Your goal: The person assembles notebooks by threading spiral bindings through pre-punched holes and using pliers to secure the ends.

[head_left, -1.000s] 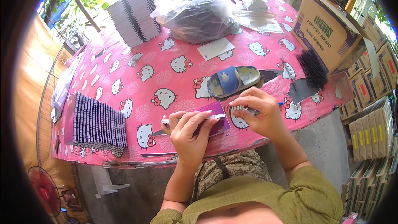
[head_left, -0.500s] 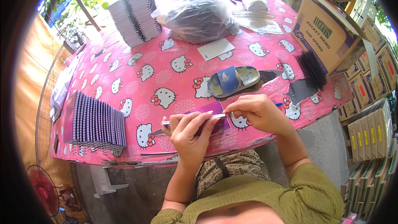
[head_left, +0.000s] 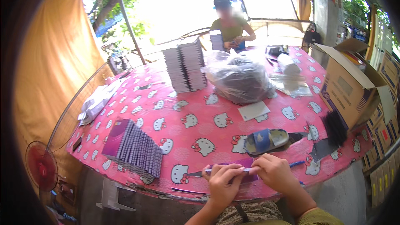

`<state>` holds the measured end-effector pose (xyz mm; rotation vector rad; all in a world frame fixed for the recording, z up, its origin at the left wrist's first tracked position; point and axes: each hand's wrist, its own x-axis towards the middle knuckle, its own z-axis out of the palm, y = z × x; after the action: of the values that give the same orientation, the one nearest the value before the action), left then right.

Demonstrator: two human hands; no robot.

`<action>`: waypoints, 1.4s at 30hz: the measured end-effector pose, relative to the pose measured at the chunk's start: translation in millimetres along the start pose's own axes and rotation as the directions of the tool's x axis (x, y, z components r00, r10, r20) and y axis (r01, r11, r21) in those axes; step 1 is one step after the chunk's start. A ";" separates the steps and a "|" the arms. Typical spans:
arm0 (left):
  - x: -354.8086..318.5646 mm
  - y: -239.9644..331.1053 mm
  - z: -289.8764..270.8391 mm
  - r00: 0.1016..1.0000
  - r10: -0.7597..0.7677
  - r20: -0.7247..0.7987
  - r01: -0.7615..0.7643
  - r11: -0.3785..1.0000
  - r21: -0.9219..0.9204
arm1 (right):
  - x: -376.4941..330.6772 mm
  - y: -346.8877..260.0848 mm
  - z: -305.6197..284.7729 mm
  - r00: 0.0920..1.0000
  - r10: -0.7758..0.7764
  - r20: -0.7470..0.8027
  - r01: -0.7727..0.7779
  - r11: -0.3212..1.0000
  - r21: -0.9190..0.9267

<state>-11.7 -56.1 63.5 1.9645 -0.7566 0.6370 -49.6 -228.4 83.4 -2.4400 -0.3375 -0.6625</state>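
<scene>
Close to the table's front edge, my left hand (head_left: 225, 183) grips a small purple-covered notepad (head_left: 246, 162), its fingers curled over the thin white edge. My right hand (head_left: 273, 173) is pinched at the right end of that edge; whatever lies between its fingertips is hidden. A blue slipper (head_left: 266, 140) lies just beyond the right hand. To the left of my hands is a stack of spiral-bound purple notepads (head_left: 139, 150). A blue pen (head_left: 296, 163) rests right of my right hand.
Tall notebook stacks (head_left: 183, 66), a clear plastic bag (head_left: 241, 77) of dark contents and a white card (head_left: 254, 111) stand farther back. At right are black spiral coils (head_left: 333, 128) and an open cardboard box (head_left: 348, 87). A co-worker (head_left: 231, 27) is across the pink table (head_left: 137, 104).
My view has tilted up, bringing the co-worker across the table into sight and shifting the scene down and right. Both hands stay at the notepad in much the same hold.
</scene>
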 end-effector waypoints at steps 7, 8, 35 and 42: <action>-6.7 -1.9 -4.5 1.000 -0.015 0.013 0.014 1.000 0.023 | -0.4 -12.1 -0.2 0.997 0.062 -0.036 -0.057 0.990 0.130; -8.0 -2.6 -3.7 1.000 -0.017 0.007 0.017 1.000 0.009 | -0.8 -15.4 -1.2 0.995 0.091 -0.035 -0.085 0.986 0.142; 3.2 -4.2 -1.4 0.995 0.026 0.097 -0.033 0.997 0.075 | 2.9 161.0 -10.9 0.929 0.238 0.284 -0.121 0.919 -0.374; 10.8 0.1 0.7 0.993 0.000 0.119 -0.005 0.999 0.044 | 6.6 126.5 -14.1 0.949 0.209 0.235 -0.276 0.911 0.305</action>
<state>-4.4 -59.5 70.7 2.0572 -0.8239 0.5460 -1.8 -337.3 37.4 -2.1718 -0.1972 -0.2296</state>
